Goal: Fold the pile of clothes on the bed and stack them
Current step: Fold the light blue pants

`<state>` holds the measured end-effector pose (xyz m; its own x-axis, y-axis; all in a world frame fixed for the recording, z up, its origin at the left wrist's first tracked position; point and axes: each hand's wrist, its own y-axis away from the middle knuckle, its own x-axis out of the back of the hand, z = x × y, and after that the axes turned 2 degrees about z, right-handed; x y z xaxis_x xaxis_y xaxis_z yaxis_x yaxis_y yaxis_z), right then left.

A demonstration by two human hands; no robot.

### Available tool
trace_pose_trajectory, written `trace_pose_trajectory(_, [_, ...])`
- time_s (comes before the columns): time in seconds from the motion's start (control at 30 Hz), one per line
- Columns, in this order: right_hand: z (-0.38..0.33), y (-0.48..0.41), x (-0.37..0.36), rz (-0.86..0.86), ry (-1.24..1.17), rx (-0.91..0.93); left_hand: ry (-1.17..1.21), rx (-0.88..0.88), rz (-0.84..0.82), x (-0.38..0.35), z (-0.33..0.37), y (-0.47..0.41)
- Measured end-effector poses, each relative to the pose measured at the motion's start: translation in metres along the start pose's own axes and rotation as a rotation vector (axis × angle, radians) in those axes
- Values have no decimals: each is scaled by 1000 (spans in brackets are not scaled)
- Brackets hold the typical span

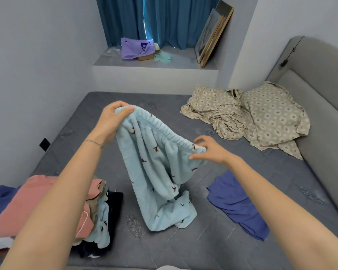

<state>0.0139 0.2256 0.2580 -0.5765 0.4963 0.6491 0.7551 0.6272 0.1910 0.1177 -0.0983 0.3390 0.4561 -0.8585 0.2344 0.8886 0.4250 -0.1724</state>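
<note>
Light blue fleece trousers (156, 172) with small dark prints hang over the grey bed (183, 250), their legs crumpled on the mattress. My left hand (113, 117) grips the elastic waistband at its upper left end. My right hand (209, 149) pinches the waistband at its lower right end, with the other fingers spread. A pile of clothes (53, 207) lies at the near left: a pink garment on top, blue, dark and light blue pieces under and beside it. A single blue-purple garment (238, 203) lies flat on the mattress to the right.
Patterned beige bedding and a pillow (261, 117) are heaped by the grey headboard (320, 78) at the far right. Beyond the bed, a window ledge (164, 63) holds a purple bag, a box and leaning picture frames before blue curtains. A wall runs along the left.
</note>
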Motion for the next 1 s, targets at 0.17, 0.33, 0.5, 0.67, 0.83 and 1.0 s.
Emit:
trace_pose_trajectory(0.17, [-37, -4, 12, 148, -310, -21, 44, -8, 168, 11, 8, -13])
trace_pose_trajectory(0.33, [-92, -3, 36, 286, -467, 167, 125, 2, 281, 28, 16, -30])
trace_pose_trajectory(0.5, [-144, -1, 64, 95, -695, 316, 171, -94, 414, 43, 46, -53])
trace_pose_trajectory(0.67, [-168, -8, 82, 120, -714, 310, 227, -160, 446, 57, 70, -76])
trace_pose_trajectory(0.83, [-149, -26, 94, 532, -243, 159, 131, -135, 458, 70, 57, -83])
trace_pose_trajectory(1.0, [-132, -35, 97, 575, -286, -6, -163, -173, 290, 71, 32, -80])
